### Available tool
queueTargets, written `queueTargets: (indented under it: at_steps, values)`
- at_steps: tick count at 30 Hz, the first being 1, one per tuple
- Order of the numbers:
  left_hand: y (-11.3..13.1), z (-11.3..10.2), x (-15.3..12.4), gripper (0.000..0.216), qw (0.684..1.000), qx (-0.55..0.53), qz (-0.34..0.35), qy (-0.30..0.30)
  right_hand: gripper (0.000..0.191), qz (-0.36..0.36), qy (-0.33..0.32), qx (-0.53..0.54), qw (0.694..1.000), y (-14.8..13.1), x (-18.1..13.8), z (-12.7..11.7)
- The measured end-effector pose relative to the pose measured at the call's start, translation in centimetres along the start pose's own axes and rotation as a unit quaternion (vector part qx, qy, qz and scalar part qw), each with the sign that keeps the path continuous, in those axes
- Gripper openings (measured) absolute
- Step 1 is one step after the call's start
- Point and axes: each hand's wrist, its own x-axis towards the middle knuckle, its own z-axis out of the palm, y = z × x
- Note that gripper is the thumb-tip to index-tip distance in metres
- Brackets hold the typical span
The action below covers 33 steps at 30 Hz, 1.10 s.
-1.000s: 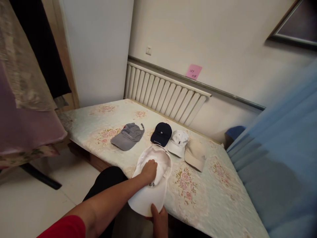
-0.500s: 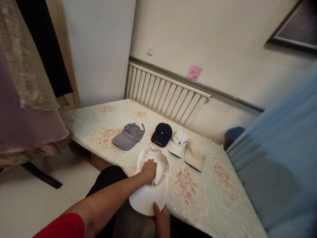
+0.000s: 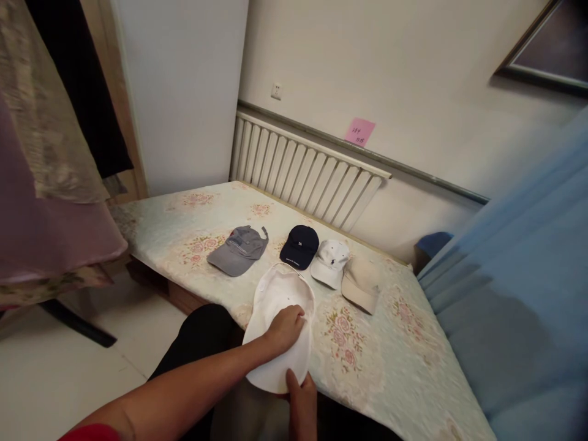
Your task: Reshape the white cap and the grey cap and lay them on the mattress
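- And there it was, the upturned white cap (image 3: 271,303), over the near edge of the flowered bed (image 3: 404,386), its hollow facing up at me and its brim pointing near
- I had the right hand (image 3: 303,398) holding that brim at its near right edge, thumb on top, a narrow grip, the fingers beneath hidden from me
- Across from the left lay the left arm (image 3: 197,386), a scrap of red sleeve (image 3: 92,432) at the near corner, and its left hand (image 3: 285,329) sat against the inside of that same cap, toward the brim
- Those left fingers were curled in, but whether they pinched any cloth I could not tell from my post
- Just past the held cap, look, sat the navy cap (image 3: 299,248), to its right the second white cap (image 3: 329,263), then the beige cap (image 3: 361,285), a row slanting nearer toward the right
- Off to the left, apart from that row, lay the grey cap (image 3: 236,251), brim toward the near left
- Beyond the bed ran the pale radiator (image 3: 303,168), and the blue curtain (image 3: 519,294) hung down the right
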Motion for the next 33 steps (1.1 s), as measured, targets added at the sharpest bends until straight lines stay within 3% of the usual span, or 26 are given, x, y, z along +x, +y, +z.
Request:
queueTargets:
  at_steps: [6, 13, 23, 30, 33]
  values:
    - [2.2, 0.0, -0.4, 0.021, 0.999, -0.05, -0.019, -0.007, 0.048, -0.034, -0.019, -0.024, 0.999, -1.7, -1.0, 0.3]
    - [2.8, -0.1, -0.5, 0.015, 0.997, -0.056, -0.046, -0.028, 0.057, -0.035, -0.045, -0.033, 0.998, -2.9, -1.8, 0.7]
    - [3.1, -0.5, -0.6, 0.02, 0.995, 0.022, -0.082, -0.053, 0.045, -0.077, -0.036, -0.078, 0.993, -3.7, -2.5, 0.9]
    - [4.1, -2.4, 0.0, 0.015, 0.998, 0.008, -0.065, -0.008, 0.04, -0.164, -0.025, -0.15, 0.975, -6.3, -3.6, 1.6]
    - [5.0, -4.3, 0.4, 0.017, 0.997, -0.042, -0.053, 0.029, 0.038, -0.158, -0.051, -0.157, 0.974, -8.3, -4.6, 2.5]
